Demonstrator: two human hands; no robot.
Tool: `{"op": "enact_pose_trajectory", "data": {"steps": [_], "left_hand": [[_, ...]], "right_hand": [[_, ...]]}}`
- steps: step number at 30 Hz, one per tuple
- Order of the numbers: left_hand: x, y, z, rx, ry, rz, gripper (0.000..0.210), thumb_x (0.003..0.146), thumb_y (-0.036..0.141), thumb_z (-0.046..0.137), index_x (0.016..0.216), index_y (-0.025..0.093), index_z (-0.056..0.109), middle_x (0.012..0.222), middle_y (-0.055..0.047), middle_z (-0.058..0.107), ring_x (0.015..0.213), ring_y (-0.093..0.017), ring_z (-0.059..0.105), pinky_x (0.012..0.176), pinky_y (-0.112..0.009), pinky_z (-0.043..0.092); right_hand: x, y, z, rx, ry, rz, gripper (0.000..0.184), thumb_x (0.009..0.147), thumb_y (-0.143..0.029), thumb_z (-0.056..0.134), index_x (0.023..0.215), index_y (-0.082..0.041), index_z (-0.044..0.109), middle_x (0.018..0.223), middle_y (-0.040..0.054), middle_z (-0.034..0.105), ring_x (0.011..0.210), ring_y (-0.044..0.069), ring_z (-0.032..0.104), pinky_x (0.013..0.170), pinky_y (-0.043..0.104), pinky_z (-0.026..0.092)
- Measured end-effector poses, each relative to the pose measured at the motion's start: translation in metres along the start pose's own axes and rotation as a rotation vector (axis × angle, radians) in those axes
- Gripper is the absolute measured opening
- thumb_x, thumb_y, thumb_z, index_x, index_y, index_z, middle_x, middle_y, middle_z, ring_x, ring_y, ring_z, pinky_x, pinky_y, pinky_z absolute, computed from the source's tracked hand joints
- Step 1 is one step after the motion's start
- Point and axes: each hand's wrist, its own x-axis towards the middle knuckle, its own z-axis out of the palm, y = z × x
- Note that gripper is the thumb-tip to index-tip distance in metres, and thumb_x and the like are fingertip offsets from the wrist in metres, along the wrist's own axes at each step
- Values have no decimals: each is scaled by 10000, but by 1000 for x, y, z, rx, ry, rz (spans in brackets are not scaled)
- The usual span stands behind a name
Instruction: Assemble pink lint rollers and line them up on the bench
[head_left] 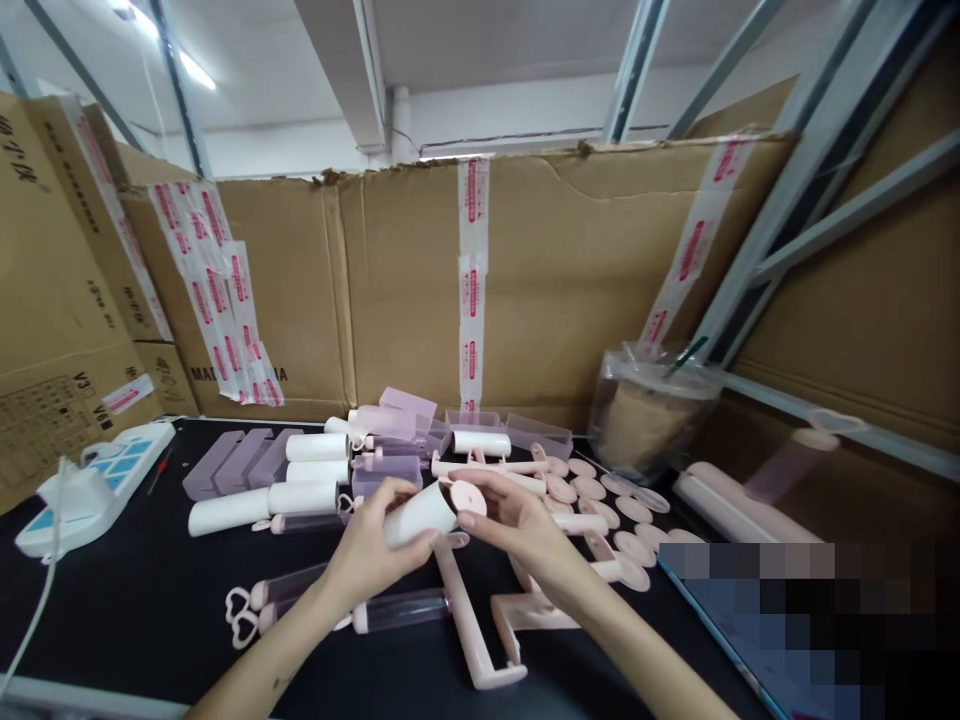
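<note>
My left hand (367, 555) is wrapped around a white tube (417, 517), which lies tilted with its open end to the right. At that end, my right hand (521, 520) pinches a small pale pink disc (468, 499) between thumb and fingers; whether the disc is seated cannot be seen. Below the hands lie a pink bar with a bent end (469, 615) and a clear tube (409, 610). Several loose pink discs (589, 487) spread to the right of my right hand. More white tubes (318, 447) lie behind my left hand, beside lilac plastic boxes (247, 462).
A white power strip (135, 475) with a plugged-in adapter is at the left edge. At the back right stands a bagged drink cup (637, 415). Pink pieces (739, 500) and a pixelated area are at right. A cardboard wall (397, 290) closes off the black table's back.
</note>
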Motion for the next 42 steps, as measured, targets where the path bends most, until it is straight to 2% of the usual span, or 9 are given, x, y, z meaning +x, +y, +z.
{"op": "enact_pose_trajectory", "data": {"steps": [5,13,19,26,30,33,36,39,42], "left_hand": [[-2,3,3,-26,-49,-12,317,688,260,641,968,194,510,937,-27,615,868,-186,588,781,-288,454],[-4,3,6,-43,-68,-17,313,706,292,645,970,196,507,943,-28,607,885,-183,578,792,-285,448],[-4,2,7,-145,-65,-7,315,752,346,627,991,190,494,974,-49,616,936,-197,590,822,-293,444],[-6,-1,6,-71,-42,43,331,769,356,618,1032,183,517,932,-51,618,871,-193,596,810,-314,459],[-5,-2,5,-68,-84,100,588,791,314,593,1313,241,331,1127,-83,576,997,-206,576,903,-364,443],[-3,-4,4,-71,-105,120,499,783,280,590,1254,278,423,1274,-71,500,1132,-227,506,961,-366,408],[0,-5,3,-271,-84,45,434,780,258,583,1185,260,426,1186,-61,546,1060,-204,552,899,-328,448],[4,-4,0,-531,61,-78,427,802,295,552,1172,268,341,1049,-35,583,887,-158,604,785,-288,487],[8,-2,-4,-736,245,-156,366,805,327,544,1108,286,343,1068,-10,564,867,-134,595,779,-275,482]], "right_hand": [[-8,10,-3,-203,54,-161,332,787,-364,621,1107,-273,619,1155,70,610,1101,232,541,934,421,451],[-19,12,3,-326,76,-214,322,815,-338,592,1132,-292,629,1194,57,624,1138,248,540,989,467,410],[-25,17,10,-546,31,-291,455,887,-271,483,1335,-310,420,1381,20,448,1294,226,367,1070,450,302],[-24,15,11,-713,4,-407,514,889,-215,470,1375,-329,347,1365,25,474,1259,221,422,1053,410,343],[-24,9,14,-708,8,-345,454,885,-254,477,1329,-334,425,1270,69,505,1204,236,461,1009,425,385],[-23,0,13,-594,-15,-292,525,874,-282,504,1369,-318,334,1240,70,515,1161,214,492,989,409,406],[-16,-12,-1,-501,-11,-241,478,885,-314,476,1337,-270,330,1249,75,529,1098,186,547,935,363,456],[-1,-23,-35,-807,81,-106,352,877,-344,438,1209,-232,469,1192,78,581,1025,198,590,887,357,467],[23,-21,-82,-1203,65,200,225,768,-341,535,925,-220,642,985,87,682,939,279,627,806,407,470]]}}
